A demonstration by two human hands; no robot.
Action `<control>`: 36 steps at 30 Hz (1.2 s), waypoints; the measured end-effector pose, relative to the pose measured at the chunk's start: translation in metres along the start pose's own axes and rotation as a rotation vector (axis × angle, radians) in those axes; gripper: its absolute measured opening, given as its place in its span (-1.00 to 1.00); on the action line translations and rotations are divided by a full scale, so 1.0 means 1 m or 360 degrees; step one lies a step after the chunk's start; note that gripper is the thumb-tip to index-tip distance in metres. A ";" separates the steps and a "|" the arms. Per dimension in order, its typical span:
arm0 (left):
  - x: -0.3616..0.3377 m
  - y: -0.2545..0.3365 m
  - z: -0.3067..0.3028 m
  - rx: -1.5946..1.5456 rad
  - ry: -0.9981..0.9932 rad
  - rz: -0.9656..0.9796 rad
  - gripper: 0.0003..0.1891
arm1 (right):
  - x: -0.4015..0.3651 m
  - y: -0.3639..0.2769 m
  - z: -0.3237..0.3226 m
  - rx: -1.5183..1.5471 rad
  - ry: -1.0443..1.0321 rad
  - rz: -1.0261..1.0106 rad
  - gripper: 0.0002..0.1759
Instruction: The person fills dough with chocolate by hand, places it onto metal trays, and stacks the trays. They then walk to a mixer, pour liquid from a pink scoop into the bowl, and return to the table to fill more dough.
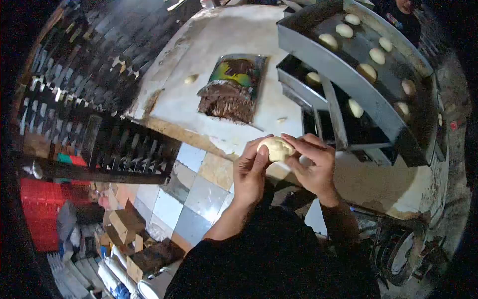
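Note:
A pale piece of dough is between my two hands, above the table's front edge. My left hand grips its left side, with the thumb pressed on the front. On the right side, the fingers of my right hand are closed on the dough's edge. Beyond my hands lies an opened packet with a dark brown, chocolate-like block showing from it. A small dough ball rests on the table left of the packet.
Metal trays with several dough balls stand stacked at the right of the worktable. Dark racks fill the left side. Cardboard boxes and red crates are at the lower left. Part of another person shows at the top right.

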State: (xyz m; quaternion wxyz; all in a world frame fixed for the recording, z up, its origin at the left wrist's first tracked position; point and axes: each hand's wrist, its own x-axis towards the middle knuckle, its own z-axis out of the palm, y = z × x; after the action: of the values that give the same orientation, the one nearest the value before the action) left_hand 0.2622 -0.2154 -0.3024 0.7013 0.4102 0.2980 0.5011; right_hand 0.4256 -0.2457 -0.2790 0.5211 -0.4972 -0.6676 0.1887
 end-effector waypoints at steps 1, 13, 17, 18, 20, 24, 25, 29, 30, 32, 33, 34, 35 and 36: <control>-0.011 0.000 -0.008 0.0174 -0.0006 0.0072 -0.59 | -0.008 -0.003 0.008 -0.0067 0.0121 -0.0064 -0.52; -0.099 0.034 -0.062 0.0061 0.0301 0.0353 -0.54 | -0.045 -0.064 0.124 -0.0238 0.0475 -0.0352 -0.53; -0.123 0.084 -0.125 0.0480 0.0525 0.0656 -0.55 | -0.045 -0.124 0.195 -0.0141 -0.0024 -0.0471 -0.57; -0.132 0.095 -0.147 0.0485 0.0544 0.0616 -0.55 | -0.043 -0.131 0.208 0.0036 -0.0051 -0.0533 -0.57; -0.147 0.108 -0.188 0.0717 0.0507 0.0633 -0.56 | -0.041 -0.132 0.245 0.0510 0.0030 -0.0396 -0.58; -0.172 0.103 -0.224 0.1009 0.0497 0.0772 -0.50 | -0.035 -0.169 0.304 0.0351 -0.0033 0.0121 -0.79; -0.168 0.105 -0.225 0.0734 0.0573 0.0816 -0.44 | -0.038 -0.169 0.321 0.0398 0.0125 0.0157 -0.82; -0.148 0.107 -0.270 0.0804 0.0212 0.0504 -0.45 | -0.058 -0.108 0.375 0.0038 0.0265 0.0101 -0.80; -0.146 0.117 -0.273 0.0838 0.0254 0.0220 -0.50 | -0.046 -0.103 0.379 0.0291 0.0194 0.0140 -0.78; -0.131 0.110 -0.279 0.0948 0.0398 0.0254 -0.63 | -0.035 -0.080 0.383 0.0161 0.0020 0.0221 -0.67; -0.124 0.107 -0.282 0.0591 0.0410 0.0122 -0.63 | -0.025 -0.077 0.379 0.0147 -0.0063 0.0159 -0.68; -0.117 0.106 -0.285 0.0240 0.0410 -0.0019 -0.63 | -0.015 -0.076 0.371 -0.0171 -0.0087 -0.0005 -0.63; -0.110 0.103 -0.286 -0.0107 0.0408 -0.0167 -0.64 | -0.013 -0.065 0.371 0.0043 -0.0076 0.0176 -0.61; -0.100 0.095 -0.287 -0.0187 0.0469 -0.0244 -0.64 | -0.009 -0.055 0.368 0.0036 -0.0019 0.0192 -0.59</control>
State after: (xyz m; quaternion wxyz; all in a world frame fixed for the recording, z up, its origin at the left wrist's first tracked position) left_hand -0.0518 -0.2156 -0.3583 0.7090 0.2666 0.3983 0.5174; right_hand 0.0746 -0.1797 -0.3835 0.5104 -0.5294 -0.6374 0.2303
